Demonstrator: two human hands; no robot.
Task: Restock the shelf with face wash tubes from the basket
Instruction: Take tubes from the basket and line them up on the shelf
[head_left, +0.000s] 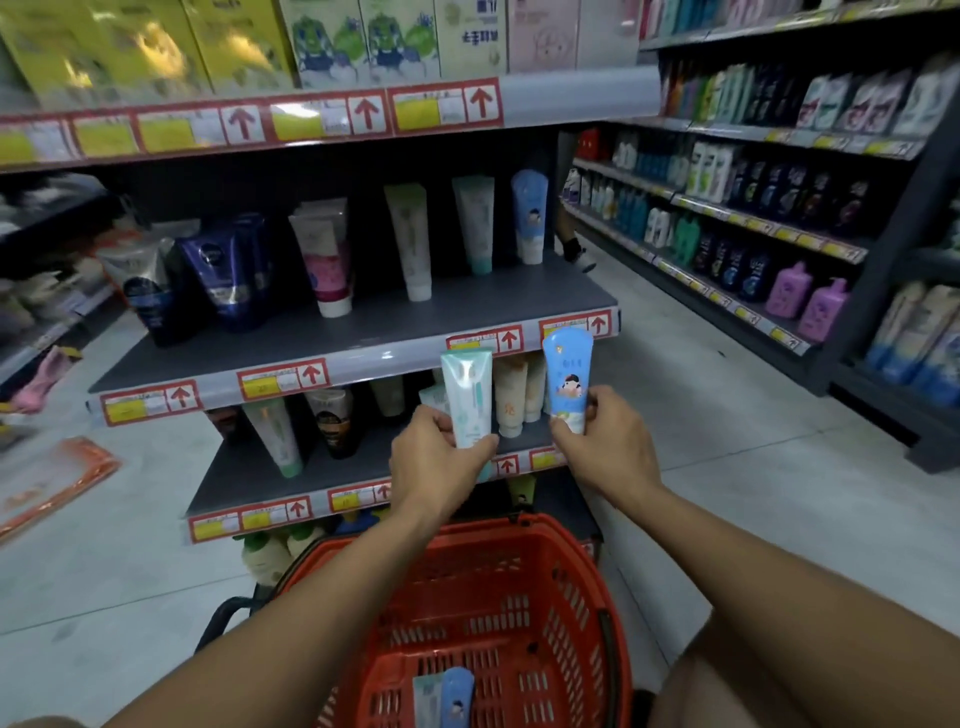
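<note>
My left hand (439, 462) grips a pale teal face wash tube (467, 392) by its lower end, held upright. My right hand (605, 441) grips a blue tube with a cartoon figure (567, 376), also upright. Both tubes are raised in front of the edge of the grey middle shelf (363, 322). On that shelf stand a matching teal tube (475, 223) and a matching blue tube (530, 215) at the right end. Below my arms sits the red basket (571, 582); two more tubes (447, 696), one teal and one blue, lie in its bottom.
Other tubes stand along the middle shelf: white-green (410, 239), pink (327, 260), dark blue (228, 270). A lower shelf (249, 478) holds more tubes. Boxes fill the top shelf. An aisle of bottles (753, 234) runs on the right. An orange packet (52, 478) lies on the floor at left.
</note>
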